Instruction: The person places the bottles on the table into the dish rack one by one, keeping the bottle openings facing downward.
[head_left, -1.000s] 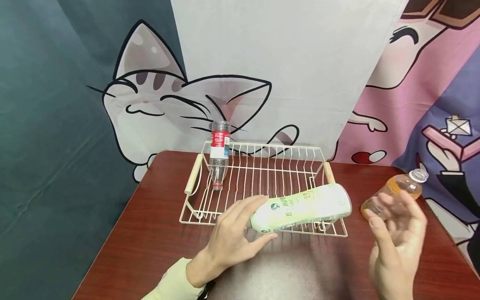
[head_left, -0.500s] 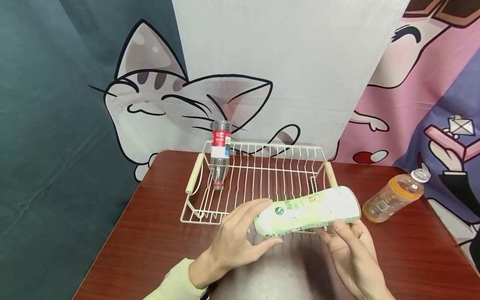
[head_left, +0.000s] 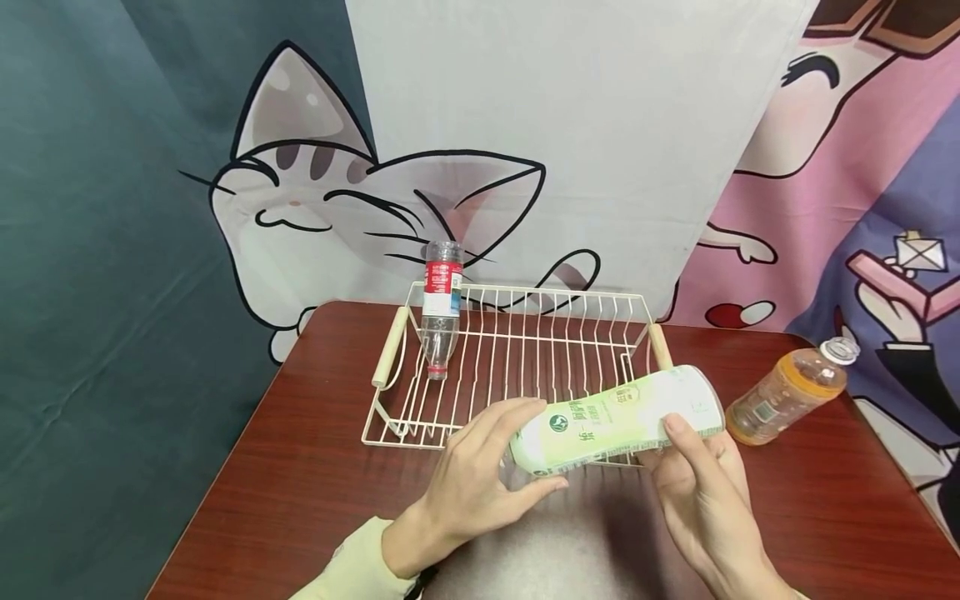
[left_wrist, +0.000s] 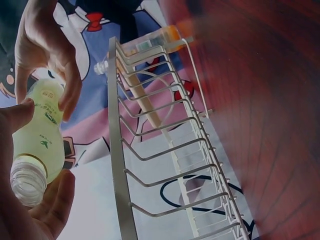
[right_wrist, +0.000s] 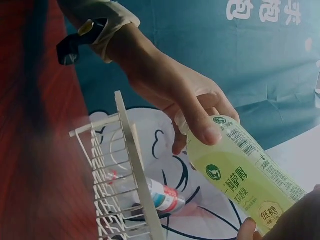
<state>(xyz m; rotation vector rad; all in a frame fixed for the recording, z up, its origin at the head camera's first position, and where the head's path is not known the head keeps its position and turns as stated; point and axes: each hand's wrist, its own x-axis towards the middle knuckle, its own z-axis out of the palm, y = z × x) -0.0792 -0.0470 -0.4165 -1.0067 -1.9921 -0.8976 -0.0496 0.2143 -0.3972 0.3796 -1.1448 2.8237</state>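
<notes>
A green-labelled drink bottle (head_left: pixel 615 425) is held nearly level above the front of a cream wire rack (head_left: pixel 525 289). My left hand (head_left: pixel 472 467) grips it at the neck end. Around the base end my right hand (head_left: pixel 697 500) holds it, thumb lying on the label. In the left wrist view the clear threaded neck (left_wrist: pixel 29 182) shows between the left thumb and fingers. A clear bottle with a red and white label (head_left: pixel 442 292) leans neck-down in the rack's left end, its red-ringed neck at the bottom.
To the right of the rack, an orange-banded bottle (head_left: pixel 783 396) stands tilted on the dark red table (head_left: pixel 300 467). The rack has wooden handles (head_left: pixel 390 346) at both ends. A cartoon-print cloth (head_left: pixel 600 125) hangs behind the table.
My right hand has come left from beside the orange-banded bottle and taken hold of the green-labelled bottle's base end. My left hand has kept its grip, barely moving.
</notes>
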